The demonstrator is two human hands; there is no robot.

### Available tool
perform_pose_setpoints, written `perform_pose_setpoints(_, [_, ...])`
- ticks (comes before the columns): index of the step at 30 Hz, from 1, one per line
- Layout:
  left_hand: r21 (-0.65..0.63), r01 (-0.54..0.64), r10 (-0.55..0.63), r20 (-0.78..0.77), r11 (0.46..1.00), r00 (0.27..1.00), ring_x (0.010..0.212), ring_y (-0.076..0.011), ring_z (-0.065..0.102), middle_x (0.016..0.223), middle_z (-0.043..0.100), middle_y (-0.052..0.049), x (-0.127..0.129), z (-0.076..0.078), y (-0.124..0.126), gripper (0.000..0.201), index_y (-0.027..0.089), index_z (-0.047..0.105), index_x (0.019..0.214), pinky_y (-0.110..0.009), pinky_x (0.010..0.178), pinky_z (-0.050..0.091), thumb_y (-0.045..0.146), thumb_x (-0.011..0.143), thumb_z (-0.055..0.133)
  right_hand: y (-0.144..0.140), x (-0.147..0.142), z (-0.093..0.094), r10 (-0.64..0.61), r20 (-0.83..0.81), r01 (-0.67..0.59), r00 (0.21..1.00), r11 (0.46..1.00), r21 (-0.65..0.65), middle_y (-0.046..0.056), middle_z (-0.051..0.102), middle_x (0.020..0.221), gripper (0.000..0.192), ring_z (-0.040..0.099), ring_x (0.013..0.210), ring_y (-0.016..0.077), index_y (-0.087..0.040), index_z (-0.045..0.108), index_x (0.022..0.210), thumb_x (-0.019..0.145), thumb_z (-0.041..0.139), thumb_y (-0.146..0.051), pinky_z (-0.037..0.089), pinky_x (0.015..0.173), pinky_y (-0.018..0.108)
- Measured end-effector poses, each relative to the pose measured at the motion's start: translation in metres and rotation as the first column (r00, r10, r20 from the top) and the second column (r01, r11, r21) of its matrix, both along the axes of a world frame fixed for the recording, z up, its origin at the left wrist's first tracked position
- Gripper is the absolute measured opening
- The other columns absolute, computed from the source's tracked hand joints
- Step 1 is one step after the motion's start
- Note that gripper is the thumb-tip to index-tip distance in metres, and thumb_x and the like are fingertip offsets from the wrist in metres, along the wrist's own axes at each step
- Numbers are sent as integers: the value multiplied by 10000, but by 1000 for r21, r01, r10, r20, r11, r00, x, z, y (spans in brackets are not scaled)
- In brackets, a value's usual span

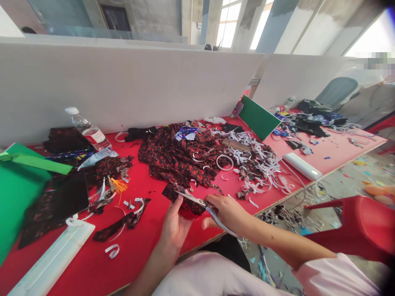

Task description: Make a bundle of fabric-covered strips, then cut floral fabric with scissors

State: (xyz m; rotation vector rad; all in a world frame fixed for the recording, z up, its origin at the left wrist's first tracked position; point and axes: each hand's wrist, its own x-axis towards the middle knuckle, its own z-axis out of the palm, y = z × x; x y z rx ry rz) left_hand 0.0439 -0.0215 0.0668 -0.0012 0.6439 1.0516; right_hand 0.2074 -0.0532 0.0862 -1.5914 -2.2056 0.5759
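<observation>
My left hand (pixel 175 222) grips a small piece of dark floral fabric (pixel 195 206) above the table's front edge, thumb on top. In my right hand (pixel 225 211) is a pair of scissors (pixel 191 198), its blades pointing left across the top of that piece. The blades look nearly closed; whether cloth lies between them I cannot tell. Just beyond my hands spreads a crumpled heap of black fabric with red flowers (pixel 173 154). A white ring (pixel 224 163) lies on the heap's right side, near a pile of curled white strips (pixel 265 164).
The red table (pixel 138 255) runs along a white partition (pixel 123 82). At left are a water bottle (pixel 92 133), a green board (pixel 18 205) and a long white bar (pixel 55 263). Another green board (pixel 259 118) leans behind. A red stool (pixel 364 226) stands at right on the scrap-strewn floor.
</observation>
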Motion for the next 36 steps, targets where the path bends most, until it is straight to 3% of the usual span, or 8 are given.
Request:
perform_pose_setpoints(9, [15, 24, -24, -4, 1000, 1000, 843, -195, 667, 948, 703, -70, 0, -4, -1, 320, 188, 558, 1150, -378, 825, 512, 158, 833, 527, 0, 2, -3, 10, 31, -10, 999, 1000, 12, 7, 518, 640, 486, 427, 531, 108, -167, 519, 751, 695, 571, -647, 287, 505, 215])
perform_pose_setpoints(15, [-9, 7, -7, -17, 1000, 1000, 855, -194, 663, 896, 706, -60, 1, -2, -2, 312, 193, 573, 1127, -363, 813, 517, 135, 822, 536, 1, 1, -2, 6, -4, -6, 1000, 1000, -28, -18, 464, 577, 482, 357, 491, 88, -170, 491, 695, 712, 551, -648, 245, 470, 203])
perform_pose_setpoints(27, [-15, 21, -21, -22, 1000, 1000, 854, -195, 655, 924, 695, -72, 3, -7, -4, 335, 188, 563, 1142, -358, 805, 514, 148, 809, 560, 2, 1, -1, 3, -16, -4, 1000, 1000, -17, -13, 473, 595, 481, 372, 502, 94, -171, 484, 699, 701, 564, -645, 263, 487, 205])
perform_pose_setpoints(36, [52, 17, -16, -38, 998, 999, 820, -181, 656, 904, 692, -38, 2, -10, -4, 316, 212, 576, 1092, -343, 767, 525, 135, 786, 584, 3, -1, 0, -13, -34, 12, 999, 999, -45, -18, 472, 571, 480, 369, 486, 88, -169, 480, 681, 703, 567, -640, 244, 468, 197])
